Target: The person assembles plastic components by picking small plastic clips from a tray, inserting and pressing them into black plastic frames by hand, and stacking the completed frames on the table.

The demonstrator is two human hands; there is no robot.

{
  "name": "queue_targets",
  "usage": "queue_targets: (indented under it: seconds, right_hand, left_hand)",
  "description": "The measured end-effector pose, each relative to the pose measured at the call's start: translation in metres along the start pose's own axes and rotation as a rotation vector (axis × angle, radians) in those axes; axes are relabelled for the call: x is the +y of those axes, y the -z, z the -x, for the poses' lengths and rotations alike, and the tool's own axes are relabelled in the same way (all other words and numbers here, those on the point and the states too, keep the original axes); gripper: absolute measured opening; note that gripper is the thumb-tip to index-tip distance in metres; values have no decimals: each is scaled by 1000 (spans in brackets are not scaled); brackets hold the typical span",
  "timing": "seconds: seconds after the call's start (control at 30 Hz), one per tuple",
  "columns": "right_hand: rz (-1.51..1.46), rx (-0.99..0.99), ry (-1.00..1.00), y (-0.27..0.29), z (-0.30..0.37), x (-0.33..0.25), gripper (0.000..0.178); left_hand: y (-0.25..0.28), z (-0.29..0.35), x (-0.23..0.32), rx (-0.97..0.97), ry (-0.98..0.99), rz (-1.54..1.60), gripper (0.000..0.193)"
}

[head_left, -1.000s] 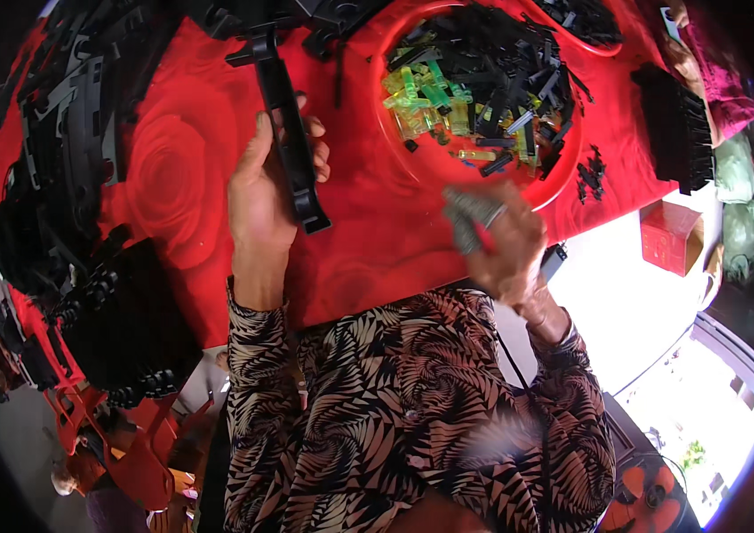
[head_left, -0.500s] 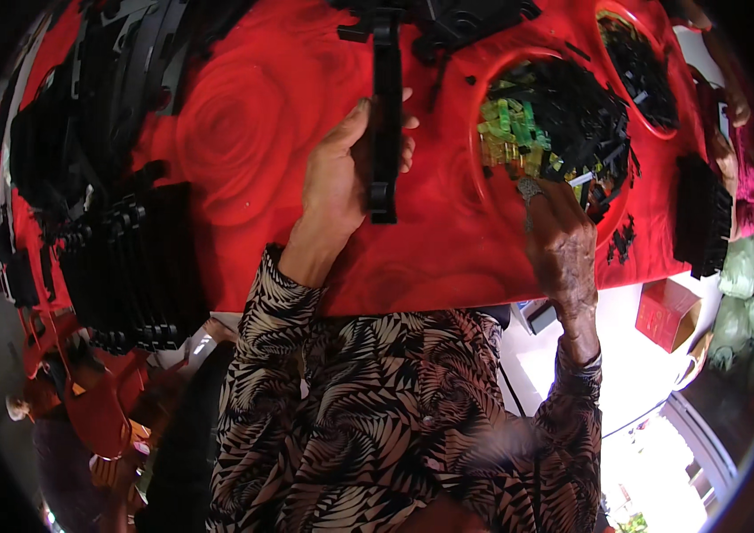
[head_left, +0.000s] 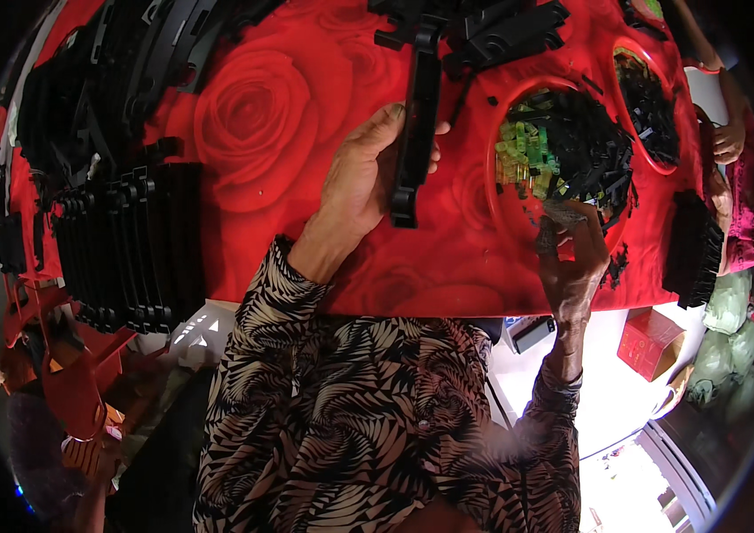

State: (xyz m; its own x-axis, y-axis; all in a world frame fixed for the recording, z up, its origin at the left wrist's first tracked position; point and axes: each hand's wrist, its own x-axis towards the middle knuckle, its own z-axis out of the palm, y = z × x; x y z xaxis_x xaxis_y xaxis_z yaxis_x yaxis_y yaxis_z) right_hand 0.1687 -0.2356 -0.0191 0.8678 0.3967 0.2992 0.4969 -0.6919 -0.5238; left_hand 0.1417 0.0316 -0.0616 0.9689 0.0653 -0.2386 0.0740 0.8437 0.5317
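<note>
My left hand is wrapped round a long, narrow black plastic bar, thumb on its near side and fingertips showing past its right edge. The bar stands lengthwise over the red rose-patterned cloth. To the right, a red basin holds clear green and yellow small pieces beside a heap of small black strips. Over the basin's near edge, my right hand has its fingers bent and pinched together. Whatever sits between those fingertips is too small to make out.
Several similar black bars stand in a row at the left, with longer black parts behind. More black parts lie at the far side. A second basin and another person's hand are at the right.
My right hand has drawn back a little from the pieces toward the basin's near edge. My left hand still grips the black bar. The whole view has shifted slightly.
</note>
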Motion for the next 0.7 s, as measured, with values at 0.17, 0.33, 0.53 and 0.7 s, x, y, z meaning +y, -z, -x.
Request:
queue_targets:
  seconds: [0.17,0.33,0.53,0.7]
  right_hand:
    - [-343,74,-116,-6,-1,-14,24]
    - [-465,123,-191,-9,-3,-19,24]
    - [-502,158,-274,-15,5,-10,27]
    - [-481,115,-230,-14,4,-5,28]
  left_hand:
    - [-3,2,2,-93,-26,-56,38]
    - [-4,7,4,-130,-81,-161,40]
    - [-5,6,6,-175,-208,-145,38]
    - [-6,6,6,-36,-407,-88,31]
